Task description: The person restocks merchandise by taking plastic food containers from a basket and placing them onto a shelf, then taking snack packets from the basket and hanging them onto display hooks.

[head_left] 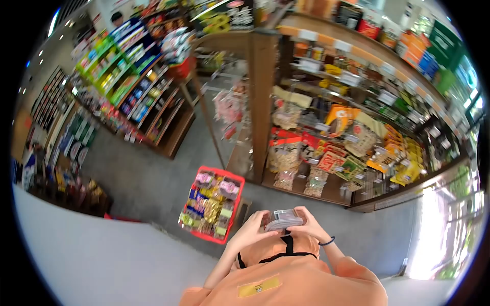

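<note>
In the head view, a small clear plastic pack (284, 219) with a barcode label is held in front of my body. My left hand (256, 225) grips its left side, thumb below and fingers bent round the edge. On the opposite side, my right hand (311, 224) is closed on the pack too; a dark band circles that wrist. Layered edges show along the pack's near side, but its contents cannot be made out. To the left of my hands is a red crate (240, 200) full of packaged goods.
A wooden shelf unit (263, 107) with hanging snack bags (286, 153) stands ahead and right. Stocked shelves (148, 97) stand at the upper left. Grey floor (138, 168) lies between them, with a pale surface (92, 239) at lower left. A person (117, 19) is far back.
</note>
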Motion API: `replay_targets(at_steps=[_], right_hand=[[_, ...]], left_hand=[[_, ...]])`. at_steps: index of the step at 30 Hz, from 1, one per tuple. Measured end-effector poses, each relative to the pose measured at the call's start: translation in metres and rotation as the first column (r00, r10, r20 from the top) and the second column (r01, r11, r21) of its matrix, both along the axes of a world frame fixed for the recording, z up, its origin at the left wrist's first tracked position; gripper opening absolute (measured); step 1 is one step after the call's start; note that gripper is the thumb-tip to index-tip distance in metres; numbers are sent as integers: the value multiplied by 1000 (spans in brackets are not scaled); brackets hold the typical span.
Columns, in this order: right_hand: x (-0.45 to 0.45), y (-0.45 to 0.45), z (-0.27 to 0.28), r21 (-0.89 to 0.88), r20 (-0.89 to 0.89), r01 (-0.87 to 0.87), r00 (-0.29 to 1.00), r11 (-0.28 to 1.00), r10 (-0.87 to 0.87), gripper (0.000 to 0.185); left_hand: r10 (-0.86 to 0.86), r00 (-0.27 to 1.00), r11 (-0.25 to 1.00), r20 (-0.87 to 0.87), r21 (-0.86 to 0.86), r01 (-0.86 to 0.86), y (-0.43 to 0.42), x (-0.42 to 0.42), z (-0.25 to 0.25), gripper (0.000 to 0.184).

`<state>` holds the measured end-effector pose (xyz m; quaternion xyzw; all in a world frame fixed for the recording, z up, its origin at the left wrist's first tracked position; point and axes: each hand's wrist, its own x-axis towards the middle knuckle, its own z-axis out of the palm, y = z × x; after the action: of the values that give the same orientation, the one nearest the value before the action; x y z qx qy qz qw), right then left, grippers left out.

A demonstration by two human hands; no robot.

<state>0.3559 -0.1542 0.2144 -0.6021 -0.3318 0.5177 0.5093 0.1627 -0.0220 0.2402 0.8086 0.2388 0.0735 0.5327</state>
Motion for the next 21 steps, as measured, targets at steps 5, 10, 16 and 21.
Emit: replay_targets(at_steps=[5,10,16,21], right_hand=[[45,-41,27,80,238,46,969,996,-64,60],[92,-95,62,114,406,185,888,976,-216,62],[167,-149,127,249,603,174,741,953,-294,67],[237,-178,188,312,761,123,562,942,-325,67]], left_hand=[[-211,975,953,-67,209,221,-17,63,45,70],[-373,925,838,-80,399,372,-45,143,82,69],[-512,854,668,-87,585,460,-78,240,135,71],[-552,833,591,-19,696,408,-104,309,199,69]])
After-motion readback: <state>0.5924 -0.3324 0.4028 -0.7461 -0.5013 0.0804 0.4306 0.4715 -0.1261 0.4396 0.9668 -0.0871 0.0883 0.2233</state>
